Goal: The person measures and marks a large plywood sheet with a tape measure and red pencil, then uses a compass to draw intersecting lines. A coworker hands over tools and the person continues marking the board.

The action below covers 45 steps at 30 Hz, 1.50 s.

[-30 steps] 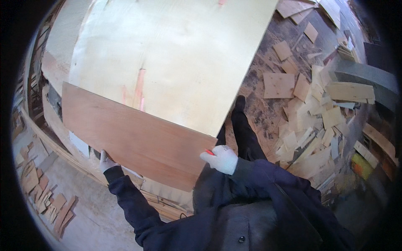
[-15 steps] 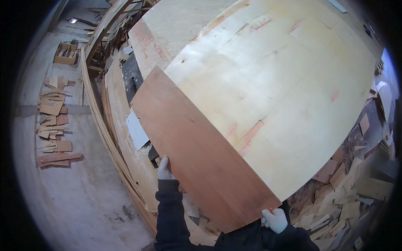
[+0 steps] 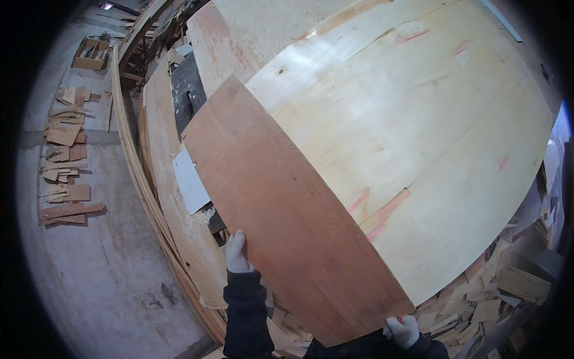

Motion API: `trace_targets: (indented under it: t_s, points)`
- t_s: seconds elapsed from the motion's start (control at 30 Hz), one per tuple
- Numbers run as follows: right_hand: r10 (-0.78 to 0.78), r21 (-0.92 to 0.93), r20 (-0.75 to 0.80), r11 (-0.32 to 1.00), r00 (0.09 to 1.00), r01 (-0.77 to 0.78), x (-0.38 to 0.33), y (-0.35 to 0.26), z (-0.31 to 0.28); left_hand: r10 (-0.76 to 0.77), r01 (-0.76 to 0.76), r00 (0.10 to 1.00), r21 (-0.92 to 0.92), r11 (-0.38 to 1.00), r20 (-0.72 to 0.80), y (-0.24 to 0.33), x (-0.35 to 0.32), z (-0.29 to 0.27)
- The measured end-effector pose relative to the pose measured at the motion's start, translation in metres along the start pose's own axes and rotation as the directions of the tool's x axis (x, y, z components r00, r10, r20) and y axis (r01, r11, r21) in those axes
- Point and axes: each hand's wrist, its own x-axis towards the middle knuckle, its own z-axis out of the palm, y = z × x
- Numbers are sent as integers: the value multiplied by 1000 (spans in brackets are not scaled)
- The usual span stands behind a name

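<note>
At far left we find wood scraps [image 3: 64,140] in a row on the floor, then long wood strips [image 3: 156,221] beside the bench; a heel could catch on either if the person stepped back that way. Next, a white piece [image 3: 191,182] lies against the brown board's left edge, where we judge it could snag a sliding board.

The gloved left hand [image 3: 238,252] is at that same edge, thumb side up; how firmly it grips is hidden from us. A weak hold there could let the board swing.

The brown board [image 3: 293,209] lies slantwise along the left side of the pale sheet [image 3: 442,149]; we cannot tell whether they touch. Dragging could scuff the sheet.

The gloved right hand [image 3: 404,332] is curled around a small red thing [image 3: 400,320] at the board's near corner. With fingers so occupied, that corner could slip. Beyond, loose offcuts [image 3: 478,305] present a trip risk.
</note>
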Motion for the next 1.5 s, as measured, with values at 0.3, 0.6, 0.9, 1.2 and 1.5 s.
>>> trace_targets:
  t_s: [0.3,0.6,0.9,1.2,1.5]
  points:
    - [-19,-65,11,998,1000,20,-5,-8,-2,10,-10,1000,22,1000,-6,-2,1,-4]
    - [0,-30,10,1000,1000,0,-3,-7,-2,33,-36,998,46,998,59,4,-2,-2]
    - [26,6,24,1000,999,-26,-4,-16,0,81,-95,993,173,980,83,19,1,23]
    - [31,382,211,917,977,-112,18,20,-10,64,-75,995,161,984,70,0,5,15]
    - [-172,82,-178,979,969,188,-1,-2,21,-143,143,990,-43,989,18,2,3,1]
